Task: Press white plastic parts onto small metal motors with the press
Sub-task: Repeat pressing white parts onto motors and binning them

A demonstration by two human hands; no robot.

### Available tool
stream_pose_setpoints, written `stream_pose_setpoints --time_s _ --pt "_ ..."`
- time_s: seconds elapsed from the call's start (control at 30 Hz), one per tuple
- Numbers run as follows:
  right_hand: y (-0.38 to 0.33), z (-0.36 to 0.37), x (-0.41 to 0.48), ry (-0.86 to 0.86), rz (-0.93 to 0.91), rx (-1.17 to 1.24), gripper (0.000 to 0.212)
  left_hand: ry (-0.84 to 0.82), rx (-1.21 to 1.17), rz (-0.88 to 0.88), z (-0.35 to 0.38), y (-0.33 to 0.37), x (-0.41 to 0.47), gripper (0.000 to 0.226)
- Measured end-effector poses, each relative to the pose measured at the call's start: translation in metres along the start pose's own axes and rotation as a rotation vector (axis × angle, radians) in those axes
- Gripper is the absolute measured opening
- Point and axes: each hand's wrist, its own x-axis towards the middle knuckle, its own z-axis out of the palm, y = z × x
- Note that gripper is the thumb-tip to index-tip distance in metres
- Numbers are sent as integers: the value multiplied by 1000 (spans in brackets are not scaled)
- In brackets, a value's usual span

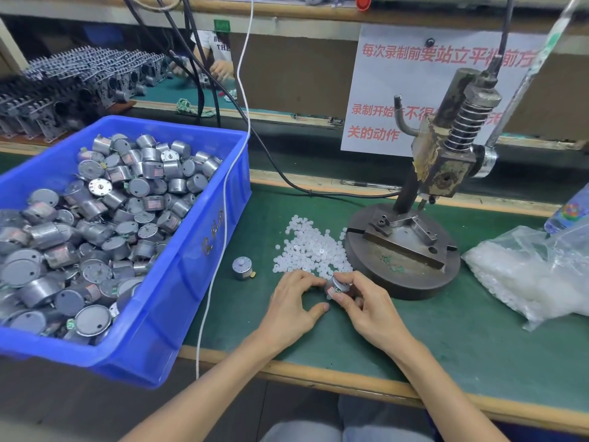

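Note:
My right hand (363,303) grips a small metal motor (334,286) just in front of a loose pile of white plastic parts (310,248) on the green mat. My left hand (294,301) rests beside it, fingertips touching the near edge of the pile and the motor; whether it pinches a part is hidden. A second motor (242,268) stands alone left of the pile. The hand press (411,237), a round iron base with a sprung ram (446,173) above, stands right of the pile, its fixture empty.
A blue bin (191,282) heaped with motors overhangs the bench's front edge at left. A clear bag of white parts (526,275) lies at right. A white cable (223,202) and black cables cross the bench. Another person works at the far bench.

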Motion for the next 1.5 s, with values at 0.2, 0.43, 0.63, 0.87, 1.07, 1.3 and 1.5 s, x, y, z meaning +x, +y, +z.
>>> stream_pose_setpoints --time_s 0.2,0.43,0.63,0.87,1.07,1.3,1.5 --pt "0 0 0 -1 -50 -51 15 -9 10 49 -1 1 0 37" --pt "-5 -2 0 22 77 143 13 49 91 -4 2 1 -1 26" --pt "-8 -2 -1 22 77 121 17 69 82 -11 2 2 -1 17" --pt "-3 2 -2 33 -85 -53 16 77 66 -19 0 3 -2 13" --pt "-4 3 -3 23 -196 -177 17 71 51 -25 1 1 -1 11" --pt "-7 4 -6 -26 -287 -362 22 93 -37 3 2 -2 -1 32" --pt "-11 4 -5 -58 -294 -389 25 43 3 56 3 -4 0 34"
